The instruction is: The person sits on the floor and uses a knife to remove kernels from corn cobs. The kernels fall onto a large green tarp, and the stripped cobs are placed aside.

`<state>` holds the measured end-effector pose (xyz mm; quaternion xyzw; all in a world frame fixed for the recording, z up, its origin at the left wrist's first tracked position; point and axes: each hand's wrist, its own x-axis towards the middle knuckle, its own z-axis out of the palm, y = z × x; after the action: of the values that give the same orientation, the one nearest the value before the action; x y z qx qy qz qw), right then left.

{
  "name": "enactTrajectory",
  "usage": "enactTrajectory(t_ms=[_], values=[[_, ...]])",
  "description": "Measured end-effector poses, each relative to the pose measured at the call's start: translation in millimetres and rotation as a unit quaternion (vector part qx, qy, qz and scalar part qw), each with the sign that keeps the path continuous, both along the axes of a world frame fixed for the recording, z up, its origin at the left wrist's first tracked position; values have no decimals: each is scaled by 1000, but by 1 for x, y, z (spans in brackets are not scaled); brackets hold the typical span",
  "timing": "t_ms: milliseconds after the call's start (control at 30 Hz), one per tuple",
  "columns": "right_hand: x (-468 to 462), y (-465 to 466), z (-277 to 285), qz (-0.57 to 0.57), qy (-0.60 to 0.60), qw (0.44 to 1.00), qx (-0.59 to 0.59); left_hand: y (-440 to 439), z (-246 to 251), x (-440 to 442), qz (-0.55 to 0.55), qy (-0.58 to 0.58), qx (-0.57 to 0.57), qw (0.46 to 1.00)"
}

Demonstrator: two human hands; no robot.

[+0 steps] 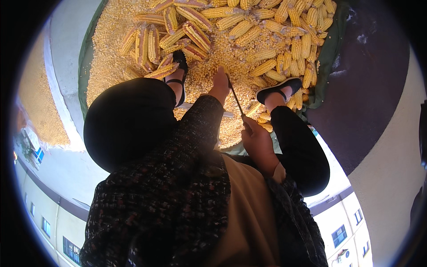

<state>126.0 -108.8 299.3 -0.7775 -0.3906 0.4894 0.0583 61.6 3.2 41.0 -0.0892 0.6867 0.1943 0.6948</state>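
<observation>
My right hand (pixel 259 142) is closed around the handle end of a thin, dark, rod-like tool (pixel 237 98). The tool slants up and away to the side of my left hand (pixel 221 82), which reaches down between my feet over the loose corn kernels (pixel 230 63). Whatever my left fingers hold is hidden from above. Corn cobs (pixel 143 45) with rows of kernels stripped off, showing reddish core, are heaped beyond my left foot. Beyond my right foot lies a pile of fuller yellow cobs (pixel 302 46).
A green cloth (pixel 335 56) lies under the corn, its edge bunched on both sides. My black shoes (pixel 279 90) stand among the kernels. Farther left, more kernels (pixel 50 110) are spread on a white sheet (pixel 56 86). A dark-painted wall base (pixel 367 83) rises on the right.
</observation>
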Motion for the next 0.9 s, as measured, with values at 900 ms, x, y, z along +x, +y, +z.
enactTrajectory(t_ms=[900], values=[[8, 76, -71, -145, 150, 978, -3, -15, -111, -40, -141, 119, 56, 981]])
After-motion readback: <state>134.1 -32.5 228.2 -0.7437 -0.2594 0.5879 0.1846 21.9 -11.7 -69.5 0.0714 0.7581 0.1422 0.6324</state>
